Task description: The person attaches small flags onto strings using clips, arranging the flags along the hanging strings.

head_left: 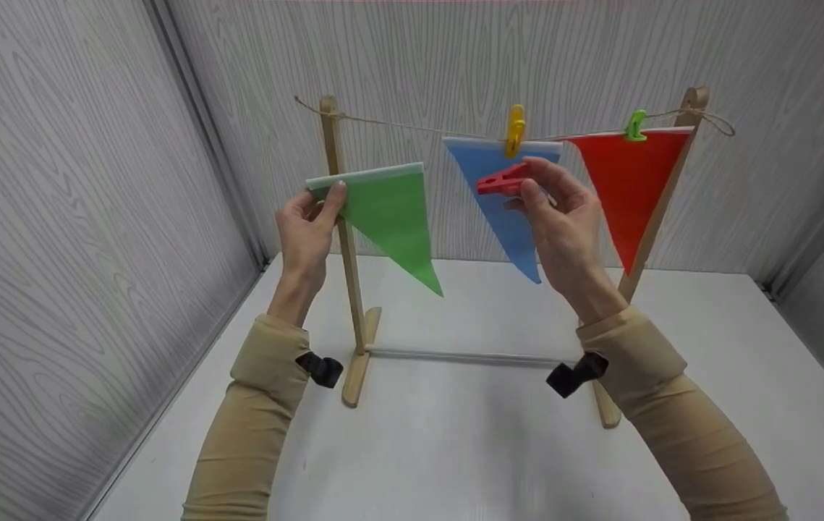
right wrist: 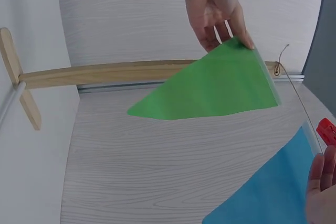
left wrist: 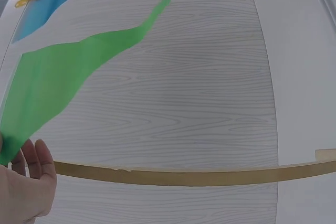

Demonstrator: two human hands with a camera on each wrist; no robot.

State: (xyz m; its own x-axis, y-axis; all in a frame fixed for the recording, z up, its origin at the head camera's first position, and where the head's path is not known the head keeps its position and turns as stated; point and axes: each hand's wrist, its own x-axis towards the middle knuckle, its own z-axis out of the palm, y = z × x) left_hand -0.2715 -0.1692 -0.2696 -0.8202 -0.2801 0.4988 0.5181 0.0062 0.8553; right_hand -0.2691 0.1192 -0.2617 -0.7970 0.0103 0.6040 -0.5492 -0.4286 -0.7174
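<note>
My left hand pinches the upper left corner of a green triangular flag, whose white top edge lies below the string. In the right wrist view the green flag hangs from that hand's fingertips. My right hand holds a red clothespin between thumb and fingers, in front of a blue flag. A yellow clothespin fastens the blue flag to the string. Further right, a green clothespin fastens a red flag.
The string is tied between a left wooden post and a right wooden post. A pale rod joins their feet low down, above the white tabletop. Wood-grain panels stand behind and at both sides.
</note>
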